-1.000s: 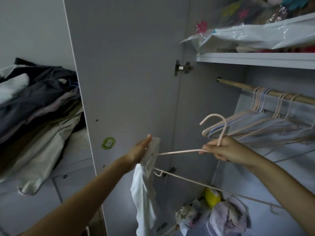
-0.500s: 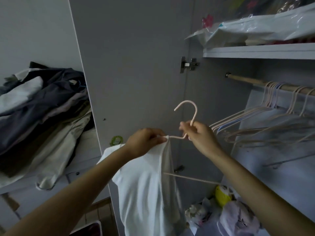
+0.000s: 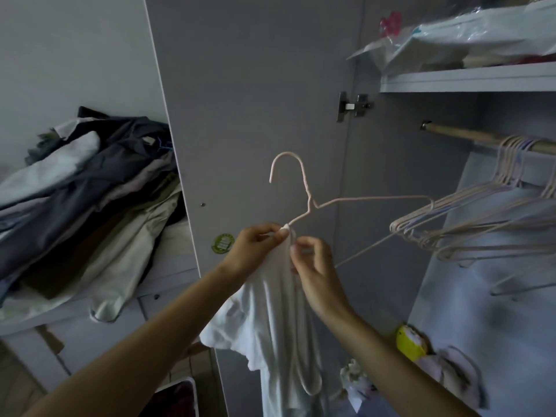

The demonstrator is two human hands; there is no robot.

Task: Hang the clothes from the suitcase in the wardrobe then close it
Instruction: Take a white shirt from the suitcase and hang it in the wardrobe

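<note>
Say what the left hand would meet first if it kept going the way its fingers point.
The left hand points right, at the right hand across the white garment's bunched top; those fingers come first, though depth is uncertain.

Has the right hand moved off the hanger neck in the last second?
Yes. The right hand has dropped from the pink hanger neck to pinch the white shirt beside the left hand, farther from the wardrobe rail.

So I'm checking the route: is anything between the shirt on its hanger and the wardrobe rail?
Nothing solid blocks it. The white shirt on the pink hanger has open air up to the rail; empty hangers crowd the rail's right part, its left end is bare.
</note>
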